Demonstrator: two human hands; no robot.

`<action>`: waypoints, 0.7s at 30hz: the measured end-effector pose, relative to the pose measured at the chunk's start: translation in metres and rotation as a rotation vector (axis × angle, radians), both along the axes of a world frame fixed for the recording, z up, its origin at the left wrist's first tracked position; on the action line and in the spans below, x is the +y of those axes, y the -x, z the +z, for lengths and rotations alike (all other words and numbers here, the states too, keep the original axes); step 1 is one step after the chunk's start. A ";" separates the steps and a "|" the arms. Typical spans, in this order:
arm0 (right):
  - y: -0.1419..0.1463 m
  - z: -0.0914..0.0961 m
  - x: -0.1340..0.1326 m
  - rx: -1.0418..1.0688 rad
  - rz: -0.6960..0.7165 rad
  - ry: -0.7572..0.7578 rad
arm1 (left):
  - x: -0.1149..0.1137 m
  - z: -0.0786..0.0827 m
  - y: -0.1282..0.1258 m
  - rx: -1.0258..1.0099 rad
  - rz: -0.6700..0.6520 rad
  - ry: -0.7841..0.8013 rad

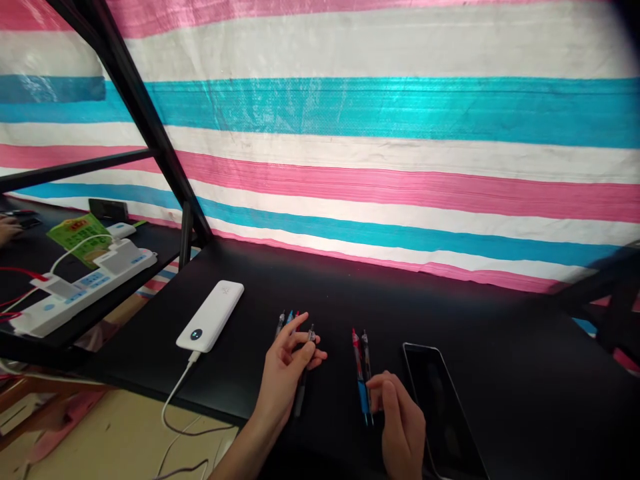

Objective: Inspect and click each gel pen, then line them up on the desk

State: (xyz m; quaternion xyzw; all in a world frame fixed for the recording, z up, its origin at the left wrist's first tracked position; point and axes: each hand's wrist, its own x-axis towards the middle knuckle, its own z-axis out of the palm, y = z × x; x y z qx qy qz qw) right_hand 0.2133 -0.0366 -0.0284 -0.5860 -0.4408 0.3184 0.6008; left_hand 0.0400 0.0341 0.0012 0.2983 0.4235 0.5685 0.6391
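Observation:
My left hand (286, 373) is closed around a dark pen (304, 380), pinching it near its tip above the black table (320, 287). Just beyond its fingers lie a few more pens (287, 319), with blue and red ends showing. My right hand (400, 423) rests on the table with fingers curled, touching the lower ends of two pens (362, 373), one red and blue, one dark, lying side by side. A dark phone (443, 407) lies face up right beside that hand.
A white power bank (211, 315) with a white cable (175, 400) lies at the left of the table. On a lower shelf to the left sit white power strips (80, 283) and a green packet (80, 237). A striped tarp (380, 133) hangs behind.

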 end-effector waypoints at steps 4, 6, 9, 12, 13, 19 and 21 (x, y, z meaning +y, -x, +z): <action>0.000 0.001 0.000 0.002 -0.013 -0.006 | 0.001 0.005 -0.002 -0.009 -0.030 0.006; 0.000 0.001 0.000 0.005 -0.016 -0.006 | 0.002 0.007 -0.003 -0.036 -0.038 0.013; 0.000 0.001 0.000 0.008 -0.016 -0.011 | 0.004 0.007 -0.004 -0.086 -0.038 0.016; 0.000 0.001 0.000 0.008 -0.014 -0.016 | 0.006 0.007 -0.006 -0.115 -0.034 0.009; 0.000 0.001 0.000 0.007 -0.013 -0.017 | 0.005 0.007 -0.007 -0.124 -0.036 0.007; -0.004 -0.006 0.002 -0.009 -0.006 -0.033 | -0.003 0.006 -0.020 -0.160 -0.068 0.012; -0.007 -0.008 0.003 -0.016 -0.003 -0.042 | -0.006 0.005 -0.023 -0.157 -0.077 0.018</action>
